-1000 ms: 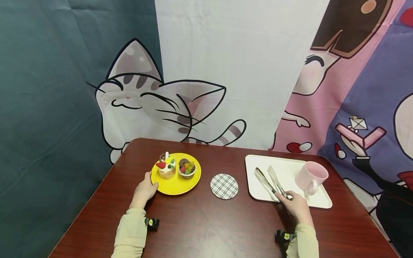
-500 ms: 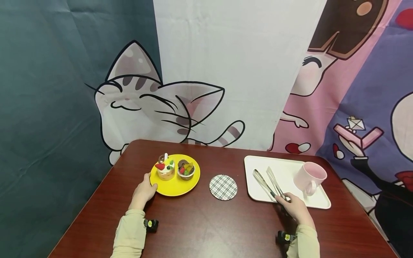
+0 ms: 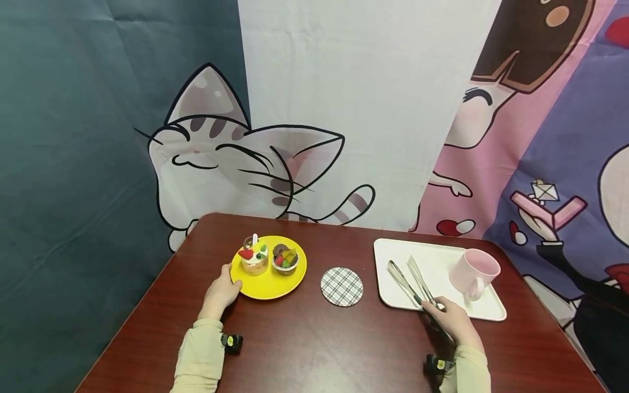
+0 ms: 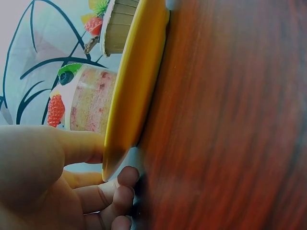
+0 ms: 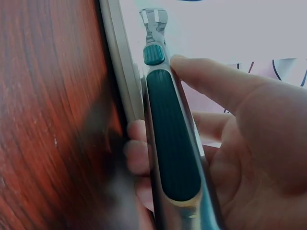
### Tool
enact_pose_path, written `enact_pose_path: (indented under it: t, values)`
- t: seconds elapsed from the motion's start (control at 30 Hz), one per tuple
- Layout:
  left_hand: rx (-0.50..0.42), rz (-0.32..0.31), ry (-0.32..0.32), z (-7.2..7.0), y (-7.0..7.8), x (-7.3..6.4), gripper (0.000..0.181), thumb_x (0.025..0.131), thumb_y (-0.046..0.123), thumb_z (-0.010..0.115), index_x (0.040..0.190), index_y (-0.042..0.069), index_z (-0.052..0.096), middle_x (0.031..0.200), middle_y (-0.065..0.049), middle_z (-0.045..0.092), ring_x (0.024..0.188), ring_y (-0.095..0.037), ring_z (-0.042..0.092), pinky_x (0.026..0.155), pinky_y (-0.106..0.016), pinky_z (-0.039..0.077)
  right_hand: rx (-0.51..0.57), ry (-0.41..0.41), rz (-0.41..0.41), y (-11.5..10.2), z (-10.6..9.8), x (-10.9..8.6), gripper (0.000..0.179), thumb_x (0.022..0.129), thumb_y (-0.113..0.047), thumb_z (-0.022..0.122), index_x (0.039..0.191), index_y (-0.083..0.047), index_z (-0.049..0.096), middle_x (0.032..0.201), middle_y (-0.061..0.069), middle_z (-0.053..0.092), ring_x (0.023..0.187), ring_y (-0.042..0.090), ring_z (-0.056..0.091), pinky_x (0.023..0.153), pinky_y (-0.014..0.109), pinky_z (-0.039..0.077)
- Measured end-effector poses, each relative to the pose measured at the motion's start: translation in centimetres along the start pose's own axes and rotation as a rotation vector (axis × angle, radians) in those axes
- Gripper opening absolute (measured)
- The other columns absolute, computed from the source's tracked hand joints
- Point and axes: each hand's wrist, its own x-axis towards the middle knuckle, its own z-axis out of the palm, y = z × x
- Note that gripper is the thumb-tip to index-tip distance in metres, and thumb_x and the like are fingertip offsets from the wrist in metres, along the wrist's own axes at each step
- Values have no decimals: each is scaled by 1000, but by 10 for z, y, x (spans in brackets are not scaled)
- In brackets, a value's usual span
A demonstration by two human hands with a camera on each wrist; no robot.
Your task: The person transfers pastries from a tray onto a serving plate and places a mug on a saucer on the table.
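Observation:
My left hand (image 3: 219,295) grips the left rim of a yellow plate (image 3: 265,286). In the left wrist view, its thumb lies on the upper side and curled fingers are at the underside. On the plate stand a layered cake cup (image 3: 254,263) topped with a strawberry and a small fruit-topped cupcake (image 3: 285,262) in a paper case. My right hand (image 3: 457,322) holds metal tongs (image 3: 405,283) by their dark green grips (image 5: 172,139). The spread tong ends extend over a white tray (image 3: 393,246); whether they touch it I cannot tell.
A pink mug (image 3: 473,270) stands at the tray's right end. Between plate and tray lies a round checked coaster (image 3: 341,286). The brown wooden table (image 3: 314,344) ends at a cartoon-printed cloth backdrop (image 3: 334,82).
My right hand and the tongs have shifted slightly toward the table's near side. The left hand keeps its grip on the plate, which stays in place.

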Motion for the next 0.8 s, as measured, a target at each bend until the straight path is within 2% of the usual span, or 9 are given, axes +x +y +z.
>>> enact_pose_path:
  t: [0.2,0.47,0.57,0.67,0.73,0.8]
  values:
    - [0,-6,-5,0,0,0,60,90,21,42,138,1,13,131,-30,39,105,-39,49,89,-52,40,0,-2,12,1,-2,-2,44,84,-43,53,104,-3,59,96,20,64,86,28,60,76,42,46]
    - [-1,-4,-6,-1,0,-1,61,89,21,42,138,0,13,132,-31,39,106,-40,49,89,-52,40,-2,28,53,3,-9,-6,48,86,-45,48,107,-4,59,100,24,63,91,35,60,75,43,45]
    - [5,-3,-6,-1,-1,0,61,90,22,42,138,0,13,131,-31,39,105,-40,49,89,-52,40,6,48,72,6,-13,-8,49,87,-46,46,108,-3,59,93,21,66,86,33,61,76,44,44]
    - [7,-2,-8,-1,-1,0,61,90,22,42,138,0,13,130,-31,39,105,-41,49,89,-52,40,34,120,97,9,-15,-9,50,88,-43,44,108,0,58,81,15,68,82,33,62,78,45,43]
    - [6,-1,-8,-1,-1,0,61,90,22,42,138,-1,13,130,-32,39,105,-41,49,89,-52,40,59,211,117,11,-16,-9,47,89,-40,45,106,1,59,76,13,69,83,35,61,80,46,42]
    - [4,-2,-8,0,0,0,61,90,22,43,138,-1,13,130,-32,39,105,-40,49,90,-53,40,86,312,140,12,-18,-11,42,89,-37,45,104,0,60,78,15,69,88,38,61,79,44,42]
